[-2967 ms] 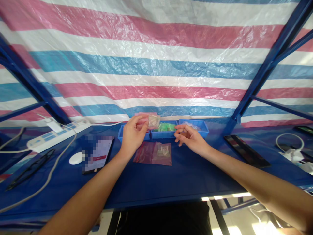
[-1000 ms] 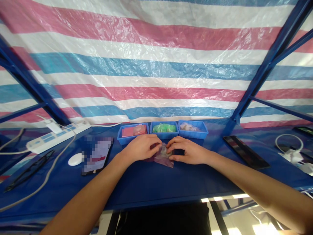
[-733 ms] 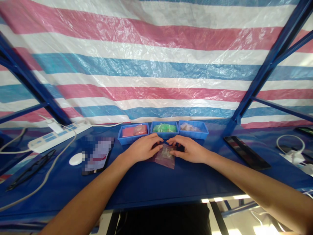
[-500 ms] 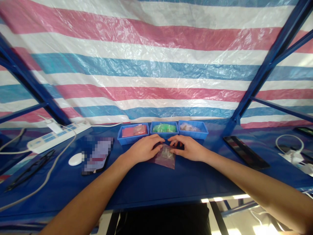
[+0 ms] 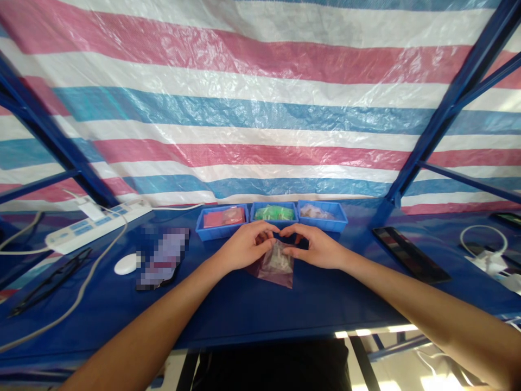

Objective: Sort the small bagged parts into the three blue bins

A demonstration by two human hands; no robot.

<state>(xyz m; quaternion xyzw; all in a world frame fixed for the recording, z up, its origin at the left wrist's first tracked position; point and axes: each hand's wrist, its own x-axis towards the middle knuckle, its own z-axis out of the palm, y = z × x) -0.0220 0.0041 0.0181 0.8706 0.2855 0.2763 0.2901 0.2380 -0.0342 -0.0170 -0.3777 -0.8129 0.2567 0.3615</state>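
Observation:
A small see-through pinkish plastic bag (image 5: pixel 278 266) lies on the blue table in front of me, with something pale inside that I cannot make out. At the bag's upper left part, my left hand (image 5: pixel 251 244) has its thumb on the plastic and its fingers curled. My right hand (image 5: pixel 313 247) grips the upper right side between thumb and bent fingers. Both sets of fingertips nearly meet over the bag's far edge, which they partly hide. Just beyond stands a blue bin holding green packets (image 5: pixel 275 212).
A blue bin of pink packets (image 5: pixel 222 218) stands left of the middle bin, and one of clear bags (image 5: pixel 319 212) right. Phones (image 5: pixel 165 258) (image 5: pixel 409 254), a white round case (image 5: pixel 126 264), glasses (image 5: pixel 51 282), a power strip (image 5: pixel 97 225) and cables lie around.
The bag's lower edge has come slightly nearer to me and more of its pale contents shows. My fingertips have drawn closer together over its far edge.

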